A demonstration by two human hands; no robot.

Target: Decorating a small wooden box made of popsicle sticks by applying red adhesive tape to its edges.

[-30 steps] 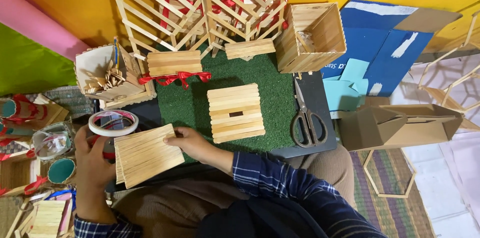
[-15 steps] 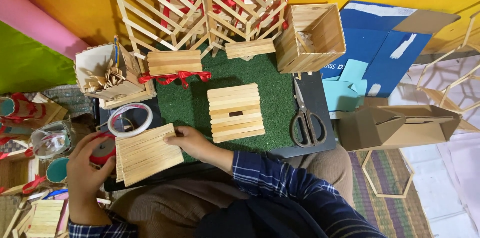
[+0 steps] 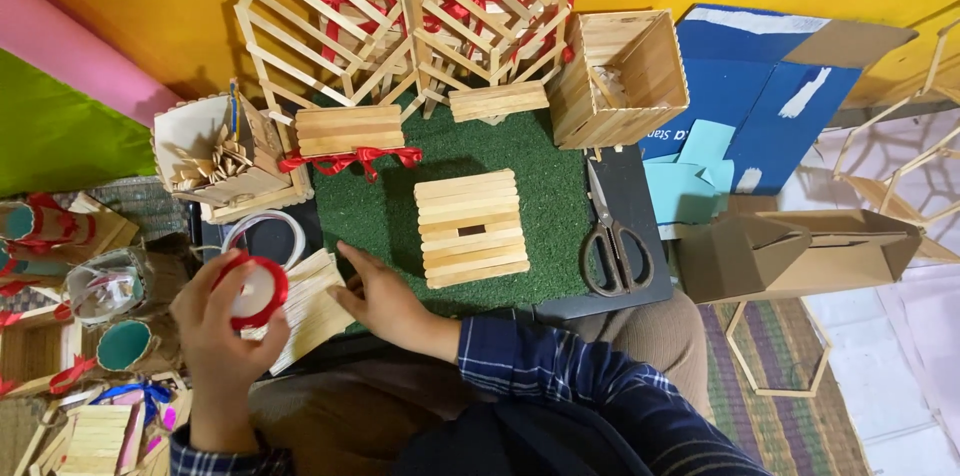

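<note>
My left hand holds up a spool of red ribbon above the left part of a flat panel of glued wooden sticks. My right hand rests on the panel's right edge, pressing it down on my lap. A white tape ring lies just beyond the spool. On the green turf mat sits a square stick lid with a slot.
Scissors lie at the mat's right edge. Hexagonal stick frames with red bows and an open stick box stand at the back. A stick-filled holder is at the left. Blue cardboard and brown boxes lie at the right.
My left hand put down the white tape ring beside the mat and now lifts the red ribbon spool. My right hand stayed on the stick panel.
</note>
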